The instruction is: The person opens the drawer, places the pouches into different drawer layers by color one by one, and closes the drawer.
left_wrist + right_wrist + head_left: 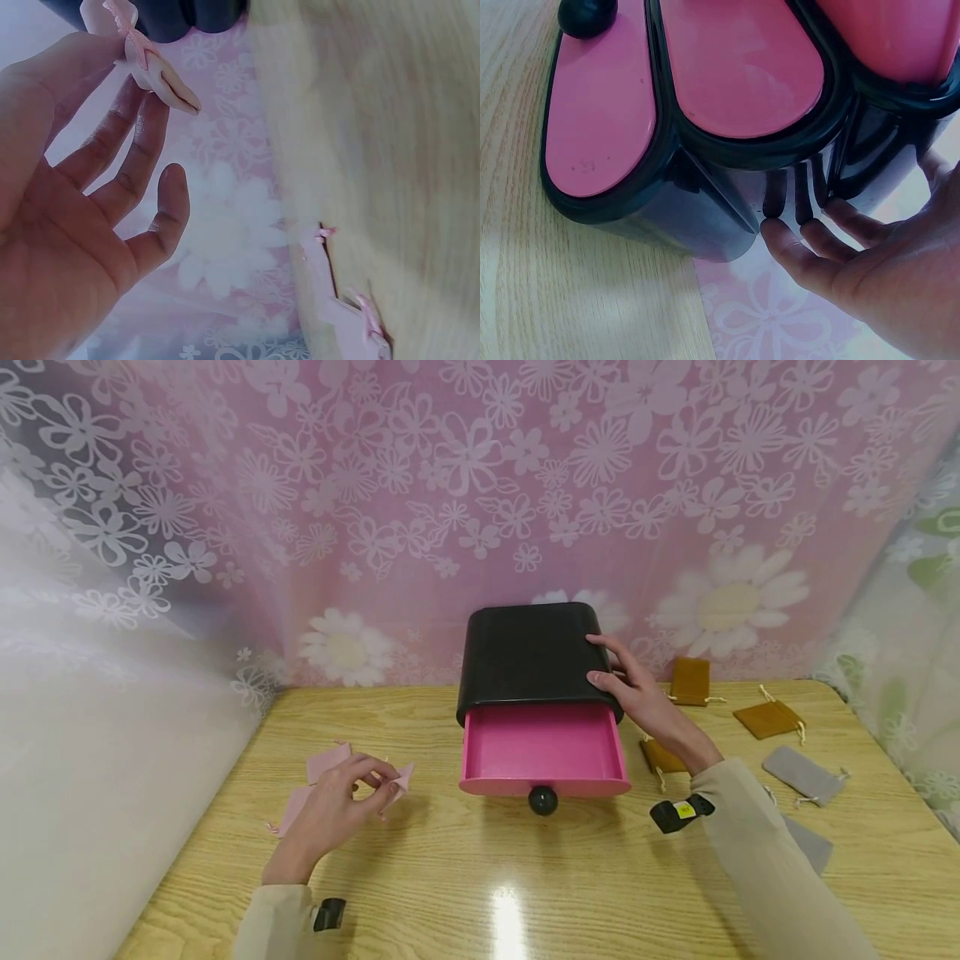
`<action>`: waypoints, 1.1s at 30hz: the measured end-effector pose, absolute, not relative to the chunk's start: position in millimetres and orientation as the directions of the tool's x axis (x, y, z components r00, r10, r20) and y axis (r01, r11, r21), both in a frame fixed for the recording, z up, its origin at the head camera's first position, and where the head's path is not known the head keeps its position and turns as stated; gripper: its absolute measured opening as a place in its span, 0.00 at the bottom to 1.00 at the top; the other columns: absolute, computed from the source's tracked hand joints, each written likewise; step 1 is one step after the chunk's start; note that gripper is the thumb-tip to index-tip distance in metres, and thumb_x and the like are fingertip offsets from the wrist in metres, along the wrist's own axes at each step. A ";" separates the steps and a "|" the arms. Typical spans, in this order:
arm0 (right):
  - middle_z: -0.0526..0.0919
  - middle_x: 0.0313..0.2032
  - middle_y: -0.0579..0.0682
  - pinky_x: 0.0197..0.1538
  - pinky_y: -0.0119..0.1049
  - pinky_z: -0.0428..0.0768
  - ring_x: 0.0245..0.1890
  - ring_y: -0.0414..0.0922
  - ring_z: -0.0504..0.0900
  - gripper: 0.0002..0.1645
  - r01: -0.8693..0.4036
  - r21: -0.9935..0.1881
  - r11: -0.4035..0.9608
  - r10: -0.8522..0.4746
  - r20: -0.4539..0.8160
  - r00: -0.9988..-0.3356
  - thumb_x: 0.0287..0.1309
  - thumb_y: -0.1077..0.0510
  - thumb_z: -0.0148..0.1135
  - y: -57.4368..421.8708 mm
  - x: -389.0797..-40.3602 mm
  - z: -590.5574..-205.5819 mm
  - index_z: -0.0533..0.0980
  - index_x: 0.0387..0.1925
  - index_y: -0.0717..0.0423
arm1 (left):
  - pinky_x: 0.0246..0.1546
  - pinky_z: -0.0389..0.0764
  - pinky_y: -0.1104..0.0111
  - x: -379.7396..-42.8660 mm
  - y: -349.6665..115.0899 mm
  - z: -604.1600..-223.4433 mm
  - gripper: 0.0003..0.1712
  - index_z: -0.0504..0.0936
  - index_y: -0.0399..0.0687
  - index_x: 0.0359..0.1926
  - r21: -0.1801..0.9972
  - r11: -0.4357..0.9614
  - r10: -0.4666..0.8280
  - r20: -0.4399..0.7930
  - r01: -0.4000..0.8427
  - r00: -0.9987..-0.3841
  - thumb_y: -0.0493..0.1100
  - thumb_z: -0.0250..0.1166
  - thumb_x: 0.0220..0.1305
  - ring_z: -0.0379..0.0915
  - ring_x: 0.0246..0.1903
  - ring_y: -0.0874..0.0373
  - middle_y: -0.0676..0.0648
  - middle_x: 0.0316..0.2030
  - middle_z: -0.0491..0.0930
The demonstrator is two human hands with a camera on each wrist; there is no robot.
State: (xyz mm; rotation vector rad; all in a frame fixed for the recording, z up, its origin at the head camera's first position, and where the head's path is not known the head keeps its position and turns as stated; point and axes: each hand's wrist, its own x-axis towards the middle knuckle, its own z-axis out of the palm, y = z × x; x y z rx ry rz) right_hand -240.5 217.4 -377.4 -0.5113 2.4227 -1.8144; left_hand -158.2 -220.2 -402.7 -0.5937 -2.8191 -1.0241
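My left hand pinches a small pink drawstring pouch between thumb and fingertips, above the table. In the left wrist view the pouch hangs from the fingertips, and the other fingers are spread. Below that hand lie two more pink pouches. A black drawer cabinet stands at the table's middle, its top pink drawer pulled out and bare inside. My right hand rests against the cabinet's right side, thumb on top. In the right wrist view its extended fingers touch the black side.
Brown pouches and grey pouches lie on the wooden table to the right, some partly behind my right arm. A black round knob juts from the drawer front. A flowered pink curtain hangs behind.
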 end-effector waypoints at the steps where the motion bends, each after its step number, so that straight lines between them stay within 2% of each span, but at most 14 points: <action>1: 0.64 0.71 0.65 0.51 0.26 0.80 0.63 0.57 0.73 0.35 -0.221 -0.943 0.250 -0.305 0.140 -0.942 0.79 0.49 0.48 217.4 -240.5 -377.2 0.50 0.81 0.38 | 0.38 0.79 0.67 -158.4 -219.1 -401.2 0.04 0.86 0.63 0.42 0.597 0.702 0.328 0.211 0.388 -0.921 0.45 0.68 0.69 0.81 0.40 0.62 0.57 0.43 0.84; 8: 0.64 0.71 0.65 0.51 0.25 0.79 0.63 0.59 0.73 0.36 -0.219 -0.938 0.269 -0.298 0.136 -0.945 0.79 0.48 0.48 217.5 -239.1 -377.2 0.50 0.81 0.37 | 0.38 0.71 0.67 -159.6 -211.8 -391.2 0.05 0.86 0.66 0.41 0.558 0.716 0.337 0.252 0.420 -0.907 0.46 0.68 0.69 0.77 0.36 0.68 0.60 0.41 0.83; 16: 0.64 0.71 0.65 0.52 0.25 0.79 0.60 0.49 0.75 0.36 -0.222 -0.938 0.267 -0.297 0.139 -0.945 0.79 0.48 0.48 217.3 -239.6 -377.4 0.50 0.81 0.38 | 0.39 0.72 0.66 -159.1 -204.9 -381.4 0.05 0.86 0.63 0.41 0.522 0.728 0.327 0.305 0.444 -0.895 0.44 0.69 0.68 0.78 0.38 0.66 0.58 0.41 0.83; 22: 0.64 0.72 0.65 0.52 0.24 0.78 0.63 0.56 0.73 0.36 -0.224 -0.937 0.268 -0.293 0.142 -0.945 0.79 0.49 0.48 216.9 -239.2 -376.9 0.50 0.81 0.38 | 0.40 0.74 0.64 -160.0 -199.9 -373.0 0.06 0.87 0.62 0.43 0.487 0.741 0.317 0.353 0.462 -0.880 0.44 0.69 0.68 0.81 0.38 0.64 0.57 0.42 0.85; 29: 0.63 0.73 0.65 0.52 0.24 0.78 0.65 0.60 0.71 0.36 -0.222 -0.940 0.259 -0.296 0.142 -0.944 0.79 0.48 0.48 216.7 -239.4 -377.1 0.50 0.81 0.38 | 0.45 0.81 0.56 -158.2 -193.1 -363.2 0.07 0.87 0.61 0.46 0.483 0.742 0.302 0.379 0.465 -0.875 0.46 0.67 0.70 0.83 0.40 0.63 0.57 0.45 0.85; 33: 0.62 0.73 0.65 0.51 0.24 0.78 0.65 0.61 0.71 0.36 -0.221 -0.941 0.256 -0.296 0.141 -0.945 0.79 0.49 0.48 216.8 -239.4 -377.2 0.50 0.81 0.38 | 0.44 0.79 0.59 -157.9 -188.6 -357.9 0.06 0.86 0.63 0.46 0.478 0.737 0.304 0.398 0.479 -0.865 0.46 0.67 0.70 0.82 0.40 0.64 0.58 0.45 0.84</action>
